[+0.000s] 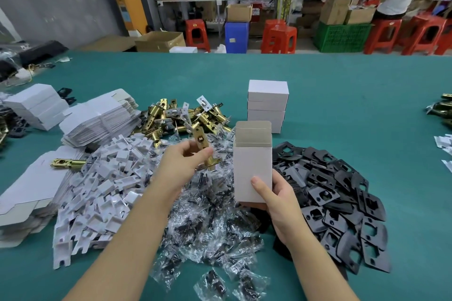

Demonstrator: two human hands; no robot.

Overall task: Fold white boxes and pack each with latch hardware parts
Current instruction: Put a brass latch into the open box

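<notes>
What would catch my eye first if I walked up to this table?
Probably the open white box held upright in the right hand at the centre, with the left hand pinching a brass latch beside it. Around them lie heaps: black plates right, white inserts left, bagged screws between.

A packing workshop: green worktable [342, 85] heaped with brass latches [171, 115], cartons [160, 41] and stools [278, 39] behind.

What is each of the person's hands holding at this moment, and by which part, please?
The left hand pinches a brass latch around its middle. The right hand grips the open white box by its lower end.
</notes>
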